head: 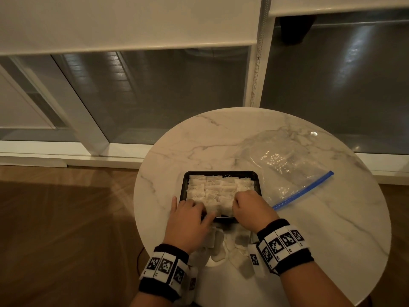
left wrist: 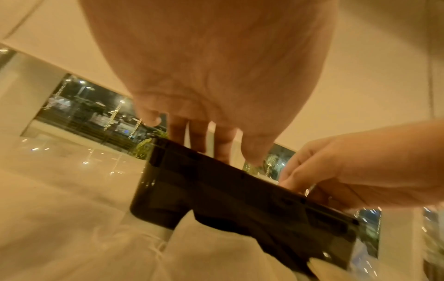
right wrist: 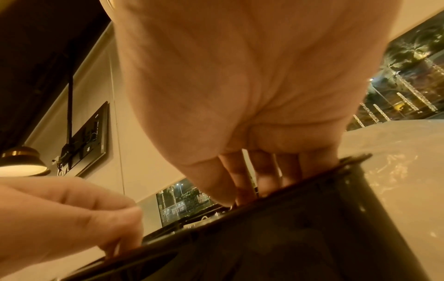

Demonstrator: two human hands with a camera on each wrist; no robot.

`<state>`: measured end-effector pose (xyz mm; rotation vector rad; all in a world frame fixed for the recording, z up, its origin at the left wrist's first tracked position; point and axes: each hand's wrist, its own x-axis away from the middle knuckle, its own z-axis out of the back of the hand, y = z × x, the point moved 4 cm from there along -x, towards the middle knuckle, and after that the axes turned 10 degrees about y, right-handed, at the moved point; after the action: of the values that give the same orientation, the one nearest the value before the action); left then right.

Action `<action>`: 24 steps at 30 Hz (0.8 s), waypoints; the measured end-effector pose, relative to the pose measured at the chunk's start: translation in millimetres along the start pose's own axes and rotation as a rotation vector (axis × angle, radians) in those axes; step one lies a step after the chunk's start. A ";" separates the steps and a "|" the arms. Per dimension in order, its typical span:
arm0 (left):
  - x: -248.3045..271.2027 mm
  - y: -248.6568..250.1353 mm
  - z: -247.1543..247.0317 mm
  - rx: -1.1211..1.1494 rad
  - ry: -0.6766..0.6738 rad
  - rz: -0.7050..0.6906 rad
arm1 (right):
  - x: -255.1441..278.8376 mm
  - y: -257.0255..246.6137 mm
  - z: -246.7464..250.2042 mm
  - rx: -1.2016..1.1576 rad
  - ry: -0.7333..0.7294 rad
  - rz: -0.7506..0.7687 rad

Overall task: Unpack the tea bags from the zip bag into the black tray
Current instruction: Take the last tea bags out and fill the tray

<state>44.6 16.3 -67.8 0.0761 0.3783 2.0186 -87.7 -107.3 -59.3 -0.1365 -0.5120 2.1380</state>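
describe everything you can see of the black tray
The black tray is a shallow rectangular tray with rounded corners, plastic by its look, sitting flat on the marble table left of the zip bag. Pale tea bags fill it in packed rows. The left hand and right hand reach over its near edge, fingers among the bags.

Round white marble desk [head: 199,138], grey veins. Wood floor [head: 66,218] left of desk. Behind desk, glass window [head: 166,89] with white frame [head: 254,74]; roller blinds [head: 110,21] partly lowered. Right wrist view: lit lamp [right wrist: 22,161] far left, dark framed wall panel [right wrist: 88,140], night street lights outside.
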 end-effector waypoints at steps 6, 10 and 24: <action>5.8 -26.4 33.4 0.361 0.378 0.067 | 19.7 -8.6 17.7 -0.214 0.144 0.174; 11.1 -36.3 24.0 0.317 0.192 0.200 | 37.9 -27.6 7.7 -0.320 0.001 0.193; 21.1 -33.0 -22.2 0.067 -0.199 0.327 | 38.2 -38.1 -55.7 -0.019 -0.048 -0.048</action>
<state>58.4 43.4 -101.0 0.4004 0.3221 2.2939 -65.3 -40.1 -90.8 -0.0826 -0.5578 2.0943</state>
